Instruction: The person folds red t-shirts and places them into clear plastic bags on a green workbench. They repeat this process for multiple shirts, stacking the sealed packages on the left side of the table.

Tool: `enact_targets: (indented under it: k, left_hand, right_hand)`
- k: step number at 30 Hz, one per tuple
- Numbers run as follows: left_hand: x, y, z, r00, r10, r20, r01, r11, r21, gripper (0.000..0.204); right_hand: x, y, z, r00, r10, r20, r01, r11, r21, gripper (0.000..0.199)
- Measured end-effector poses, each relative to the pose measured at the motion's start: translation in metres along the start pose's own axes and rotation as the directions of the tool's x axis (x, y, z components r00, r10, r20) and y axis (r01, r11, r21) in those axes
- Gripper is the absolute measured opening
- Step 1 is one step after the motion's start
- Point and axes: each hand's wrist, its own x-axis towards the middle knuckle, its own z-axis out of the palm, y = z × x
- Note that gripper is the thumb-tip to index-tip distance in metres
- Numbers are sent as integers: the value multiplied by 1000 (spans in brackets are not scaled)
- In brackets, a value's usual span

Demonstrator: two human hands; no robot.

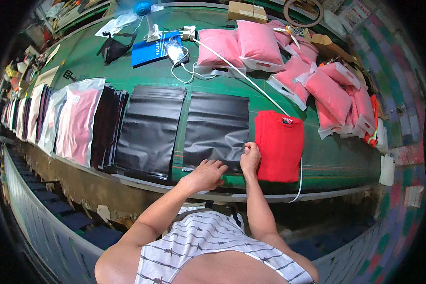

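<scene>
A black plastic bag (215,123) lies flat on the green table in front of me, its surface slightly creased. My left hand (206,175) rests over its near edge, fingers stretched out and a little apart. At the bag's right edge, my right hand (250,158) is closed with curled fingers, seemingly pinching that edge; the fingertips are partly hidden. Just right of this hand sits a folded red garment (279,146) with a small label at its neck. To the left of the bag is a stack of similar black bags (151,128).
Pink items in clear bags (329,90) are heaped at the far right. A white cord (251,83) crosses the table past the red garment. Further left stand a bagged pink garment (80,123) and dark stacks. A blue box (151,51) and small fan (142,8) are at the back.
</scene>
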Motion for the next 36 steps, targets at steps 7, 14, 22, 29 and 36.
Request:
enact_targets:
  k: [7, 14, 22, 29, 36]
  left_hand:
    - [-7, 7, 6, 995, -95, -43, 95, 995, -10, 57]
    - [-10, -9, 16, 998, -39, -57, 39, 999, -9, 48]
    - [28, 20, 26, 996, 88, -32, -92, 987, -132, 40]
    - [81, 63, 45, 993, 116, -9, -115, 968, -222, 34]
    - [128, 104, 54, 936, -265, -233, 141, 886, -442, 22]
  right_hand:
    - [-3, 9, 7, 973, -211, 90, 218, 974, -70, 31]
    - [-39, -1, -6, 934, -330, 137, 352, 916, -193, 39]
    - [-69, 23, -70, 972, -228, -50, 231, 972, 49, 15]
    - [-57, 84, -145, 918, -397, -24, 375, 884, -279, 47]
    - [-18, 123, -182, 734, -671, 106, 678, 730, -78, 42]
